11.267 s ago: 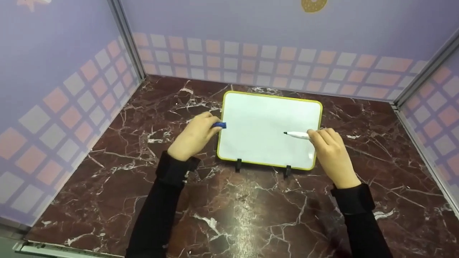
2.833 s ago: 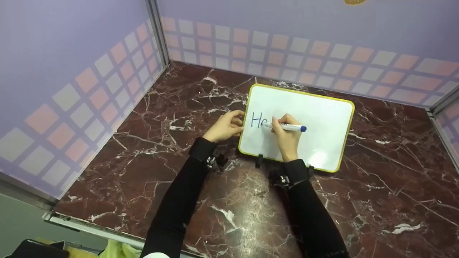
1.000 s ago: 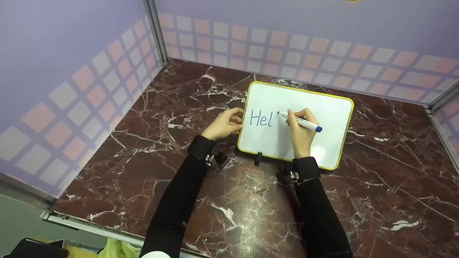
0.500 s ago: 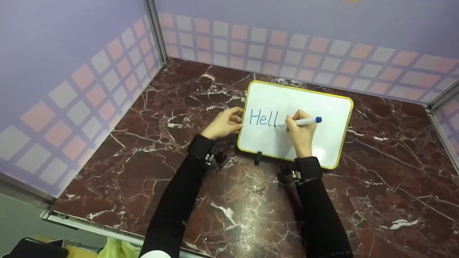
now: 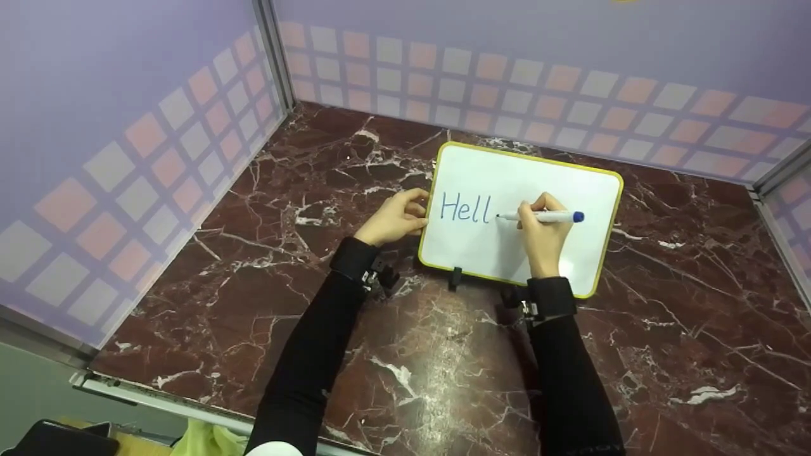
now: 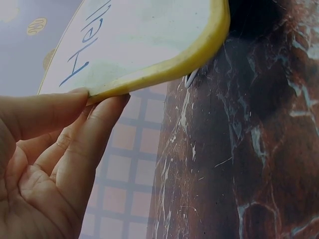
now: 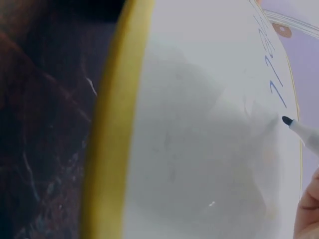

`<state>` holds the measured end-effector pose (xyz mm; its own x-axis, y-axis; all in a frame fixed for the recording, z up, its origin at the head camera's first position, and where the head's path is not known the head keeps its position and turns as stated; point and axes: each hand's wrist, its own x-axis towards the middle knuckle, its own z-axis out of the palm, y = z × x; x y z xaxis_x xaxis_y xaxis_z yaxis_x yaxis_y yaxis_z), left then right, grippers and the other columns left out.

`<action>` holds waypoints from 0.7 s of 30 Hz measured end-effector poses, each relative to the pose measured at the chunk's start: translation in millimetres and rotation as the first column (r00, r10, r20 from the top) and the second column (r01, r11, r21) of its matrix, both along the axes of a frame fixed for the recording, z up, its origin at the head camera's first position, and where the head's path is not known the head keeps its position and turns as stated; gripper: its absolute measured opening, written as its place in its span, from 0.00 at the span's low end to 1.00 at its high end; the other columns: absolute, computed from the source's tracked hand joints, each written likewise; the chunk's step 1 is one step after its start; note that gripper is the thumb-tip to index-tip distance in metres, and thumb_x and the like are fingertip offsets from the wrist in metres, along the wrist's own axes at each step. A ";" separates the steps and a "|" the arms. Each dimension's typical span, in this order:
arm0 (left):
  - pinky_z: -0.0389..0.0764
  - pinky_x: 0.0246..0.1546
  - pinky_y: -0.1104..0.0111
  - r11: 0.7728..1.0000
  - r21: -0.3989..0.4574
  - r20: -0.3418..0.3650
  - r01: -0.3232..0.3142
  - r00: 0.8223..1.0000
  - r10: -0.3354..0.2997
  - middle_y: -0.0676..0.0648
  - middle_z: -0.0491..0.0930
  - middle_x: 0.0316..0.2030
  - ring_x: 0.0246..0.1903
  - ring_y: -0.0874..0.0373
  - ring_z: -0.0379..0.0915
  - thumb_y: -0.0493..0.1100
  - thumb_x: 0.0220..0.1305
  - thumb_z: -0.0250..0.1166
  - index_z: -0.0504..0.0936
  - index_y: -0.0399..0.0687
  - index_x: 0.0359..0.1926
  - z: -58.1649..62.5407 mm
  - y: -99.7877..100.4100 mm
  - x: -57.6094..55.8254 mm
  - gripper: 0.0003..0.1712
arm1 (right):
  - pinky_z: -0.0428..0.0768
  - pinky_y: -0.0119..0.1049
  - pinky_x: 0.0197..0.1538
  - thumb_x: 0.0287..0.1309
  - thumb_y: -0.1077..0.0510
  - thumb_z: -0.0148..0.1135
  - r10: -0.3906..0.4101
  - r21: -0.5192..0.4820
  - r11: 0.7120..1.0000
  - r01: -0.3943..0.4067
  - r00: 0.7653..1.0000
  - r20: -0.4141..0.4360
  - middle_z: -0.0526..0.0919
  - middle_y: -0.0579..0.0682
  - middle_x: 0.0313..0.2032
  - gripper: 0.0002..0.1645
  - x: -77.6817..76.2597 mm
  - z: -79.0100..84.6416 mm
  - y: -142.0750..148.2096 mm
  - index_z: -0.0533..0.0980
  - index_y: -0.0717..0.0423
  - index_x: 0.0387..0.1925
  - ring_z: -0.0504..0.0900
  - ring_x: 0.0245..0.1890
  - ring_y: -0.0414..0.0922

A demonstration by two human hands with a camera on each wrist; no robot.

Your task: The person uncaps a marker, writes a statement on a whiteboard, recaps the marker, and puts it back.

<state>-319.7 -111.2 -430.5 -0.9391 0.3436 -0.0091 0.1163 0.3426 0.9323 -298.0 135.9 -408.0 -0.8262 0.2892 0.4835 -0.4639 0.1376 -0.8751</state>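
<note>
A small whiteboard (image 5: 466, 247) with a yellow frame leans on black feet on the table, with "Hell" in blue handwriting (image 5: 466, 209) across its left half. My left hand (image 5: 394, 218) pinches the board's left edge; in the left wrist view the thumb (image 6: 55, 112) lies at the front and the fingers go behind the rim. My right hand (image 5: 543, 244) holds a white marker (image 5: 557, 216) in a writing grip, its blue cap on the back end. The dark tip (image 7: 287, 120) is close to the board, just right of the last letter.
The board stands on a dark red marbled table (image 5: 253, 329). Purple panels with pink and white squares (image 5: 456, 60) enclose the back and sides. A black stand foot (image 5: 455, 278) juts out at the board's lower edge. Beyond the table's front-left edge lies a light green cloth (image 5: 209, 438).
The right hand has written from "Hel" to "Hell" and moved the marker slightly right, past the last letter. Earlier the board was blank. The left hand keeps its place at the edge.
</note>
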 end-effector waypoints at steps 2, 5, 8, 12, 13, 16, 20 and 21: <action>0.83 0.42 0.57 1.000 0.006 0.001 0.001 1.000 -0.001 0.36 0.77 0.40 0.41 0.47 0.80 0.31 0.60 0.58 0.67 0.44 0.57 -0.4 -0.3 -0.4 0.24 | 0.68 0.26 0.15 0.47 0.73 0.53 -0.002 0.007 1.000 0.003 1.000 -0.012 0.71 0.45 0.08 0.19 -0.6 -1.2 -0.2 0.60 0.61 0.09 0.71 0.09 0.39; 0.83 0.42 0.56 1.000 0.014 0.000 0.001 1.000 -0.001 0.36 0.77 0.39 0.40 0.47 0.80 0.31 0.59 0.58 0.67 0.43 0.57 -1.1 -0.4 -1.1 0.24 | 0.67 0.27 0.15 0.48 0.72 0.54 -0.002 0.018 1.000 0.003 1.000 -0.022 0.72 0.46 0.08 0.18 -0.6 -1.9 -1.3 0.61 0.63 0.09 0.72 0.09 0.40; 0.83 0.41 0.56 1.000 0.013 -0.004 -0.004 1.000 0.004 0.37 0.78 0.38 0.38 0.48 0.80 0.30 0.59 0.58 0.68 0.43 0.56 -1.4 -0.2 -1.6 0.23 | 0.67 0.27 0.16 0.49 0.72 0.54 -0.004 0.027 1.000 0.005 1.000 -0.021 0.72 0.46 0.09 0.18 -0.2 -1.5 -1.7 0.62 0.63 0.10 0.72 0.10 0.40; 0.83 0.40 0.56 1.000 0.012 -0.011 -0.011 1.000 0.011 0.38 0.78 0.37 0.37 0.49 0.81 0.30 0.59 0.59 0.68 0.43 0.56 -0.9 0.5 -1.8 0.23 | 0.67 0.26 0.15 0.49 0.73 0.53 -0.018 0.029 0.999 0.019 1.000 -0.025 0.71 0.45 0.09 0.19 0.5 1.0 0.0 0.60 0.63 0.10 0.71 0.10 0.40; 0.83 0.40 0.56 1.000 0.012 -0.011 -0.012 1.000 0.012 0.38 0.78 0.36 0.37 0.49 0.81 0.30 0.58 0.59 0.68 0.43 0.55 -1.0 0.7 -1.9 0.23 | 0.66 0.26 0.15 0.49 0.73 0.52 -0.021 0.029 0.999 0.021 1.000 -0.021 0.69 0.45 0.08 0.19 0.7 1.7 0.6 0.59 0.62 0.09 0.71 0.09 0.40; 0.83 0.40 0.57 1.000 0.018 -0.007 -0.016 1.000 0.016 0.39 0.77 0.35 0.36 0.50 0.80 0.30 0.58 0.58 0.68 0.42 0.55 -0.9 1.0 -1.9 0.23 | 0.65 0.25 0.14 0.47 0.73 0.51 -0.033 0.057 0.998 0.032 0.999 0.014 0.66 0.43 0.08 0.19 2.1 3.7 1.6 0.58 0.60 0.09 0.69 0.08 0.38; 0.83 0.40 0.57 1.000 0.023 -0.001 -0.016 1.000 0.016 0.39 0.77 0.35 0.37 0.50 0.80 0.29 0.58 0.58 0.68 0.42 0.55 -0.9 1.2 -1.2 0.23 | 0.65 0.24 0.13 0.46 0.72 0.50 -0.041 0.107 0.994 0.034 0.997 0.071 0.64 0.42 0.07 0.19 3.8 4.4 0.0 0.57 0.57 0.09 0.68 0.08 0.37; 0.83 0.40 0.57 1.000 0.021 -0.002 -0.015 1.000 0.015 0.39 0.77 0.36 0.37 0.50 0.80 0.30 0.59 0.58 0.68 0.42 0.55 -0.7 1.3 -0.9 0.23 | 0.65 0.24 0.14 0.45 0.72 0.51 -0.038 0.111 0.993 0.030 0.996 0.075 0.65 0.42 0.07 0.19 4.0 4.1 -0.7 0.57 0.57 0.08 0.68 0.08 0.38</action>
